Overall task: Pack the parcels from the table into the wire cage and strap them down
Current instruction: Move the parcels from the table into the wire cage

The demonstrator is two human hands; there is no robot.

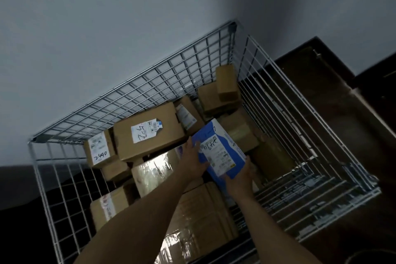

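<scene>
Two hands are seen on one blue parcel (232,148), held tilted over the boxes already in the wire cage (132,83). The left hand (194,161) is closed on the parcel's left edge, with the thumb laid across the white label. The right hand (240,180) is cupped under the near lower corner. Its fingers are mostly hidden beneath and its thumb runs up the right edge. Both hands are judged to be grasping.

The parcel is inside the cage outline, between the large labelled box (147,130) and the brown boxes toward the right wall. Whether it touches any of them cannot be told.

Risks, as judged:
- The load below is uneven, with dark gaps beside the glossy taped box (154,169). If released at this tilt, the slim parcel could slide edge-first into a gap and wedge there.
- The two boxes stacked in the far corner (227,83) sit high and skewed. A nudge while the parcel is pushed in could topple them.
- The small box marked 2.490 (98,150) leans at the left wall, so a shift of the large box could drop it further.
- A lumpy top layer would likely leave the strapping slack. No strap is in view.
</scene>
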